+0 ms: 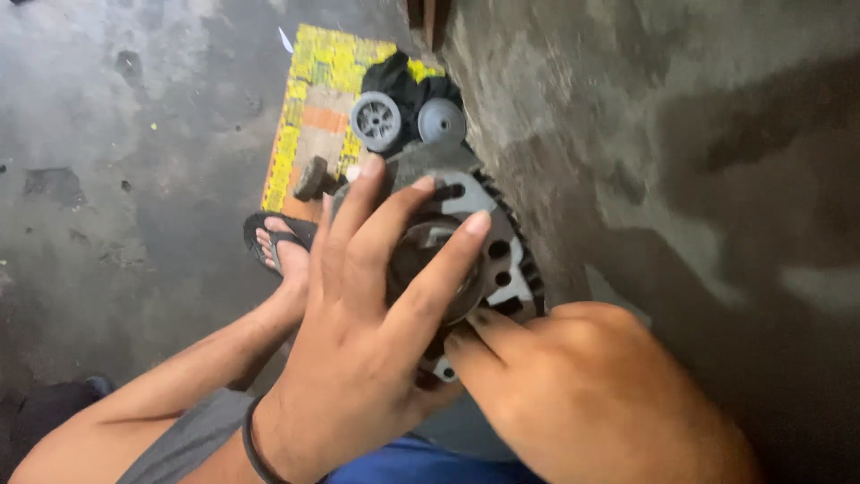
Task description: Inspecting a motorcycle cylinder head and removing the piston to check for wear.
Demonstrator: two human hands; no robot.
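In the middle of the frame, the left hand (358,341) lies spread over a toothed metal wheel (502,260). The right hand (582,394) pinches its lower edge. The heavy wheel could slip and fall on the foot (282,255).

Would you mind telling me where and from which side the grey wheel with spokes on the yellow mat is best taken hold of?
Probably by its outer rim, coming from above. The spoked wheel lies flat on the mat, face up, so its round edge is open on the near and left sides. A second grey wheel and dark cloth crowd its right and far sides.
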